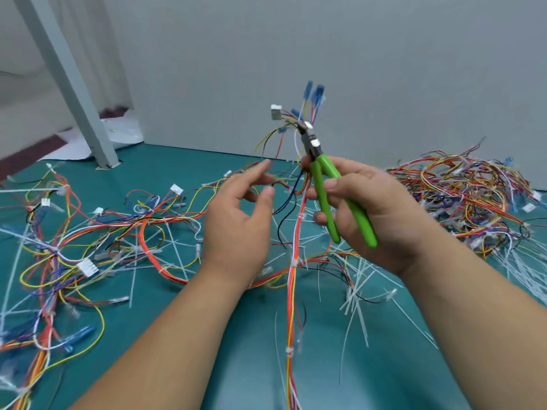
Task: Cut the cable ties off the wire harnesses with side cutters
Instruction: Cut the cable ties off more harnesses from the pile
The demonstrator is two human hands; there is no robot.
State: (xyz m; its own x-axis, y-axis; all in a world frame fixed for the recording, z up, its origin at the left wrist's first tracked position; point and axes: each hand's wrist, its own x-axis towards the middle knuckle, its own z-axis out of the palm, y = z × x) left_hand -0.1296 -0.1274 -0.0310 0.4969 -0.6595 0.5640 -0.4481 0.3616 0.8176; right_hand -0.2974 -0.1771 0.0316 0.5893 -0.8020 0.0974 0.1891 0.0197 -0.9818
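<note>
Teal surface (384,365), wire pile (458,187) beside it. Right hand (379,202) squeezes side cutters (322,187) at raised harness (297,229) cable tie (308,124) to snip it; left hand (236,226) loose, empty.

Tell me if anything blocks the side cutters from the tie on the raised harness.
Nothing visible does. The side cutters in the right hand have their tip at the white cable tie on the raised harness.

Left hand (236,216) and right hand (376,208) are bare, forearms (177,335) uncovered too.
</note>
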